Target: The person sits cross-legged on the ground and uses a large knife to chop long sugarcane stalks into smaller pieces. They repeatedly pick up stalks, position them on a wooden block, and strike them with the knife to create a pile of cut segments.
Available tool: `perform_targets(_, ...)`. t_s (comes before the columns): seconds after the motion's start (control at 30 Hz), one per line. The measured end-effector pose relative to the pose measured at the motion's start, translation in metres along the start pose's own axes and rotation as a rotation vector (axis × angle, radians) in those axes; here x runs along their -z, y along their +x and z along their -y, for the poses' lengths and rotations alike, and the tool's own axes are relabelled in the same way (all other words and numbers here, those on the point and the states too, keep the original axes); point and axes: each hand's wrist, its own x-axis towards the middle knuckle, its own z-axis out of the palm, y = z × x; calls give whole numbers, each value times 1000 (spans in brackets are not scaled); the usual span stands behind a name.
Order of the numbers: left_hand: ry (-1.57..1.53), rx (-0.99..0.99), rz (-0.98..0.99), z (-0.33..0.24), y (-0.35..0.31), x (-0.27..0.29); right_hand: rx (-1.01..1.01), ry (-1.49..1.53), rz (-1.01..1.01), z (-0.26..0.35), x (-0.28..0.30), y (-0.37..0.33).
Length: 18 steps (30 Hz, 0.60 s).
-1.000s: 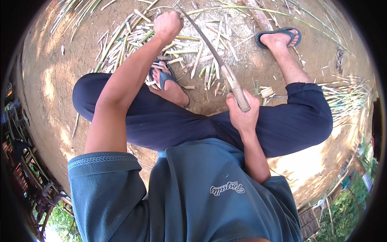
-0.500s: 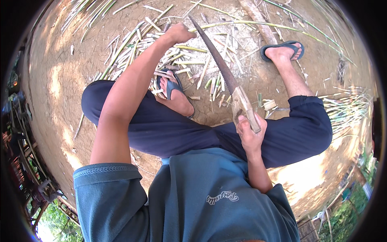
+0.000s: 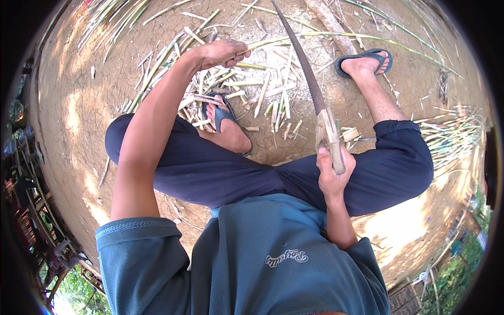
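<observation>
My right hand [image 3: 336,170] is wrapped round the wooden handle of a handsaw [image 3: 307,73]. Its dark toothed blade points away from me, with the teeth facing left. At the upper left, my left hand [image 3: 224,54] is closed round the near end of a long thin green stalk [image 3: 362,35]. From that hand the stalk arches off to the right over the ground. In this view the blade crosses the stalk; whether the two touch I cannot tell. Short cut stalk pieces [image 3: 247,83] lie scattered below my left hand and around my left foot.
A thick log [image 3: 331,23] lies on the ground by my right sandalled foot [image 3: 362,64]. Bundles of thin stalks lie at the upper left [image 3: 113,23] and at the right [image 3: 454,134]. Pale sawdust [image 3: 310,55] covers the cracked earth between my feet.
My left hand has drawn a little nearer to me, the stalk's end with it. The saw has swung to the right, its blade now more upright and apart from the left hand.
</observation>
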Motion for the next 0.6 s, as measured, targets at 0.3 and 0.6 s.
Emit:
perform_targets(0.3,795,-492,-442,-19,-3,-38,74,13,74,13,-13,0)
perform_targets(0.6,1051,-438,-481,-24,-5,-65,-9,-41,42,4,-15,-11)
